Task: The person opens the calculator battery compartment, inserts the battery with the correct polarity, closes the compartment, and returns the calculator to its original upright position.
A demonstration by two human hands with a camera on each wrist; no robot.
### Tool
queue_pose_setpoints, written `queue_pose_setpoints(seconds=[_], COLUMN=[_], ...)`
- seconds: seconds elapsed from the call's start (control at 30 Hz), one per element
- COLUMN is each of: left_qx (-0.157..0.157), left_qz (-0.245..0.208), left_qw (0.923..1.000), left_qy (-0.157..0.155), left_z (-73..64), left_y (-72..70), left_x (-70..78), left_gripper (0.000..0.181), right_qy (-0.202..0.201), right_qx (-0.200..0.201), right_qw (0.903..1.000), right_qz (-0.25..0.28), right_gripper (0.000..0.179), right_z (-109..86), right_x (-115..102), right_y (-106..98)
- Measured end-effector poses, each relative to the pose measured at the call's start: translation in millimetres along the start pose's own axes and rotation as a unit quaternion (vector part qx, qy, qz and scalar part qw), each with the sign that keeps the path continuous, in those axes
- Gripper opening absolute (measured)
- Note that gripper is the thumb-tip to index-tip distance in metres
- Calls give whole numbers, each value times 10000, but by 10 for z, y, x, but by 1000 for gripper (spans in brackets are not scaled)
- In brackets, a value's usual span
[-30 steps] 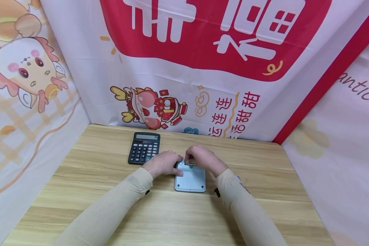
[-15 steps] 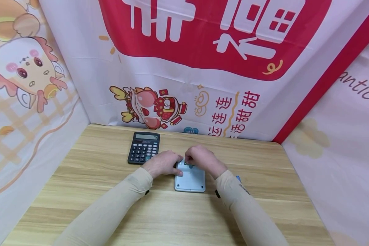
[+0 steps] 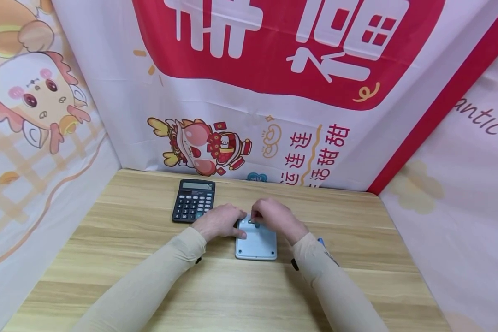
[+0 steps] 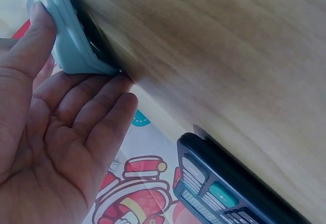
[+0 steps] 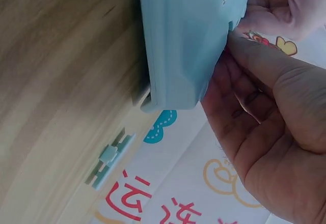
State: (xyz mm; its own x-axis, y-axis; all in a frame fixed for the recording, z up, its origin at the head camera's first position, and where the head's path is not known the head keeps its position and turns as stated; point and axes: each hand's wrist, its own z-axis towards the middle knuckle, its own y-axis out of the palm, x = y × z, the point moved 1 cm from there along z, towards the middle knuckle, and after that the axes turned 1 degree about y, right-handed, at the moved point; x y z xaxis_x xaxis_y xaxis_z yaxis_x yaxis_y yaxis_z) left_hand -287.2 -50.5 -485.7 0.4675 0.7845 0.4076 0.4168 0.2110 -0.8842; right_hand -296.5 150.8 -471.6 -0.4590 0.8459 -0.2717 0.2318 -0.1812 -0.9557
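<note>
A light-blue calculator (image 3: 255, 244) lies face down on the table, with a small battery slot near its far edge. My left hand (image 3: 220, 220) grips its far left corner, thumb (image 4: 42, 28) on the back and fingers bent beneath the edge. My right hand (image 3: 274, 216) is curled at the slot, thumb and fingertips together there. At those fingertips a small battery (image 3: 251, 222) shows only its end; the fingers cover the rest. In the right wrist view, the right thumb (image 5: 254, 51) lies right against the calculator's edge by the slot.
A black calculator (image 3: 194, 200) lies face up, left of my left hand, its display lit. On the table beyond the light-blue calculator is a small light-blue battery cover (image 5: 109, 158). A small blue object (image 3: 321, 241) peeks out beside my right sleeve. Printed cloth walls bound the table.
A second ago the battery showed as a longer strip across the slot; now only a small bit is visible. My right fingers have shifted slightly, while my left hand keeps its grip.
</note>
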Motion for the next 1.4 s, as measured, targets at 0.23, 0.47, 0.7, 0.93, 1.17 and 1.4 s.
queue_pose_setpoints(seconds=[0.23, 0.47, 0.7, 0.93, 1.17, 1.4], left_qx=[7, 0, 0, 36, 33, 9], left_qz=[36, 36, 73, 83, 81, 60], left_qw=[10000, 10000, 10000, 10000, 10000, 10000], left_qy=[29, 12, 14, 11, -11, -31], left_z=[-9, -9, -5, -13, -13, -21], left_y=[-2, -12, -11, -8, 0, -1], left_x=[6, 17, 26, 30, 24, 27], left_gripper=[67, 64, 67, 68, 68, 67], right_qy=[500, 651, 614, 846, 911, 1031], right_qx=[113, 239, 365, 306, 223, 106], right_qw=[9979, 9961, 9954, 9925, 9924, 9914], right_qz=[383, 538, 639, 831, 793, 804], right_gripper=[4, 4, 7, 8, 13, 18], right_z=[-100, -168, -224, -261, -268, -291], right_x=[146, 354, 528, 654, 733, 792], right_y=[-123, -218, -282, -298, -262, -208])
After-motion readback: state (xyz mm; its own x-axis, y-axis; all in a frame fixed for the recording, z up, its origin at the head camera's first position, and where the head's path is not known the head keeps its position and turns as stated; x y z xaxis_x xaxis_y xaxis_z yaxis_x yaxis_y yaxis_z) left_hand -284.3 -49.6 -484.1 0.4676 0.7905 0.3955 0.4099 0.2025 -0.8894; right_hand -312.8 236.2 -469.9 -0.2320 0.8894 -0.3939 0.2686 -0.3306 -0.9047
